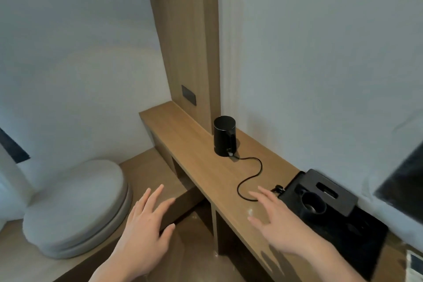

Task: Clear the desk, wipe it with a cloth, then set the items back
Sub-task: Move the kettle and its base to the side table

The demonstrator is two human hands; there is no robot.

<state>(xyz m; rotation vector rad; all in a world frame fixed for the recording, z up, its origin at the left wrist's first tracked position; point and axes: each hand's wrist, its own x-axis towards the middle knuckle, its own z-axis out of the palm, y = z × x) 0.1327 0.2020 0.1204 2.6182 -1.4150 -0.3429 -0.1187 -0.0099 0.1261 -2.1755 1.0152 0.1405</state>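
Note:
A long wooden desk (196,149) runs along the white wall. A black kettle (223,136) stands upright near its far end, and its black cord (249,178) loops across the desktop. At the near right lies a black tray (357,240) with a black holder (320,190) and a dark cup (312,205) on it. My right hand (278,222) hovers over the desk beside the tray, fingers spread, holding nothing. My left hand (146,222) is spread in the air left of the desk, empty. No cloth is in view.
A grey round cushioned seat (75,208) sits on a low wooden platform at the left. A wooden wall panel (187,41) with a dark socket plate (188,95) rises behind the desk. A dark screen edge (405,181) shows at the right.

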